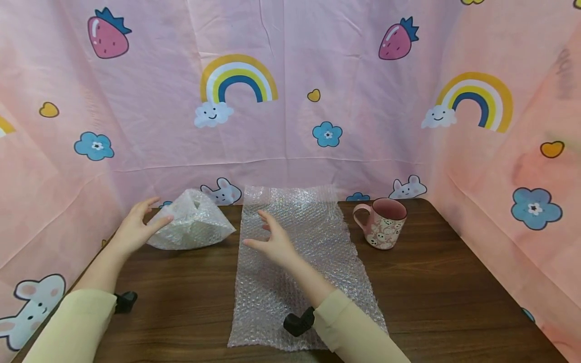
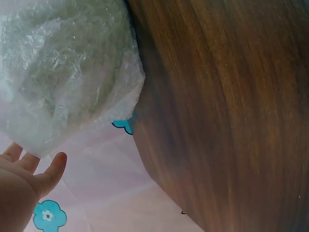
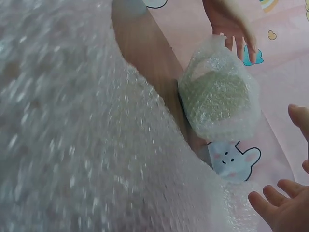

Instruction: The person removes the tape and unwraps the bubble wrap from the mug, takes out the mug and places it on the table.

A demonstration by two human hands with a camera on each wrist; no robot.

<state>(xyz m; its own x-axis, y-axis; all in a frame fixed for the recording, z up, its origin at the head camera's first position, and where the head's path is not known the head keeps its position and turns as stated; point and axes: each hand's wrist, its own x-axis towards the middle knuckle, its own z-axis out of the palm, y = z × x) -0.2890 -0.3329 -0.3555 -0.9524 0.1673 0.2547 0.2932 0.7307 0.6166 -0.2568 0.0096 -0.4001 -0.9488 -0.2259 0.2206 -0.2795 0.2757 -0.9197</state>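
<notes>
At the back left of the table lies a bundle of bubble wrap (image 1: 195, 227) around something greenish, its shape blurred by the wrap. My left hand (image 1: 136, 227) is at the bundle's left side with the fingers spread; in the left wrist view the fingertips (image 2: 59, 163) are right at its edge. Above a flat sheet of bubble wrap (image 1: 299, 282), my right hand (image 1: 277, 242) is held out with thumb and fingers apart and nothing between them. The right wrist view shows the bundle (image 3: 217, 96) between the two hands.
A pink mug (image 1: 385, 229) with a cartoon print stands at the back right, its handle toward the sheet. The dark wooden table (image 1: 436, 292) is enclosed by a pink printed cloth (image 1: 290, 131) at the back and both sides.
</notes>
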